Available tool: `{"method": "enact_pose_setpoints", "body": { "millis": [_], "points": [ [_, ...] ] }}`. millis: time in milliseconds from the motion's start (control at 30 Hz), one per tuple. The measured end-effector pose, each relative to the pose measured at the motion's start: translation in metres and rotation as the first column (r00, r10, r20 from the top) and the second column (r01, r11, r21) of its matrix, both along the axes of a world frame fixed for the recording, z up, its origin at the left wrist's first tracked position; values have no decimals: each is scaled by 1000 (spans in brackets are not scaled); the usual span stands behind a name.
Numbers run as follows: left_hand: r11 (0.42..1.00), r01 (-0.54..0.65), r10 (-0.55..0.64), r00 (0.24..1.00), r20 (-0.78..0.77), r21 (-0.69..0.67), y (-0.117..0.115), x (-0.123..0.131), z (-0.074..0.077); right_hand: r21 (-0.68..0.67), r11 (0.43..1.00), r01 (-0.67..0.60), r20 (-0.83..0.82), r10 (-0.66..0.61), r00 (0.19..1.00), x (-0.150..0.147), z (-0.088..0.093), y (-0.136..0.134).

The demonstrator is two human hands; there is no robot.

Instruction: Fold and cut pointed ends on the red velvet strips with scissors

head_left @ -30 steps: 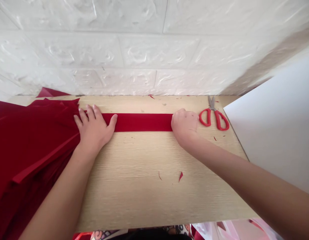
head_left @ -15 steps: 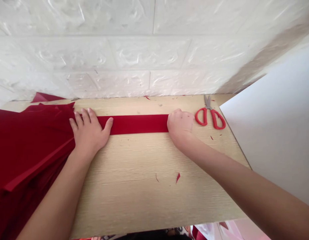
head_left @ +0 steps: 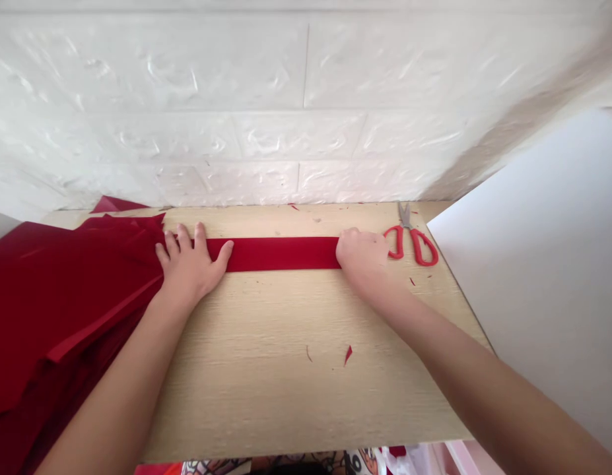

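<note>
Red felt strip [head_left: 280, 254], just one, lies along the tabletop [head_left: 246, 389] near its back edge, between our two hands: left hand [head_left: 189, 267] with fingers [head_left: 184, 239] spread, right hand [head_left: 362, 254] with fingers pressed together. One pair of red-handled scissors [head_left: 410, 239] (unmoved since earlier) sits beside it, below a white brick-textured wall [head_left: 187, 99].

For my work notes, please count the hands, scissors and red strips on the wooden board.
Left hand: 1
Right hand: 1
Scissors: 1
Red fabric strip: 1
Total: 4
</note>
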State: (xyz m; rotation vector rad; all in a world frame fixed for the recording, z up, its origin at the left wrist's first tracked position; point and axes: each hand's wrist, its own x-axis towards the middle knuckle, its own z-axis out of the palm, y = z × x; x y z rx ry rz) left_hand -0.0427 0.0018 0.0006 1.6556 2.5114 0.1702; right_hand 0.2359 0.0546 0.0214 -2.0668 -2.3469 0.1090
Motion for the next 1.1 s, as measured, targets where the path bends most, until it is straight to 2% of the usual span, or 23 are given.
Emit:
{"method": "enact_pose_setpoints", "body": {
  "millis": [133, 267, 333, 400, 467, 567, 633, 700, 733, 800, 867, 933, 1000, 1100],
  "points": [
    [1000, 16, -16, 1000, -6, 10, 1, 0, -1, -18, 993, 117, 73, -115, 991, 9, 4, -2],
    [997, 44, -44, 999, 5, 66, -5, 3, 1, -47, 991, 127, 26, -126, 992, 16, 10, -2],
    [994, 56, -58, 998, 15, 96, -9, 6, 5, -64, 988, 142, -4, -143, 990, 21, 15, -1],
    [976, 133, -128, 991, -40, 173, -12, 12, 13, -64, 983, 174, -25, -176, 984, 26, 21, -1],
    [920, 269, -244, 962, -119, 284, -13, 26, 26, -49, 978, 205, -36, -207, 978, 29, 26, -1],
    [785, 496, -485, 865, -129, 371, -4, 66, 48, 1, 980, 200, -60, -200, 978, 30, 31, -4],
    [665, 648, -665, 740, -101, 372, 10, 100, 58, 53, 985, 164, -74, -160, 984, 28, 32, -7],
    [559, 745, -785, 617, -60, 364, 28, 130, 63, 101, 988, 117, -85, -108, 990, 28, 30, -11],
    [524, 769, -824, 566, -11, 366, 37, 142, 63, 124, 988, 93, -92, -82, 992, 28, 28, -13],
    [502, 783, -863, 479, 159, 367, 54, 157, 58, 167, 984, 63, -111, -45, 993, 32, 24, -14],
    [525, 766, -841, 402, 361, 371, 69, 163, 47, 211, 976, 60, -132, -32, 991, 39, 16, -12],
    [552, 742, -802, 347, 486, 382, 80, 165, 32, 235, 969, 76, -151, -41, 988, 46, 7, -9],
    [566, 721, -790, 337, 512, 400, 87, 166, 17, 218, 971, 96, -178, -58, 982, 52, -1, -5],
    [583, 697, -792, 371, 486, 418, 93, 167, 0, 155, 976, 153, -282, -105, 954, 60, -8, -2]
  ]
}}
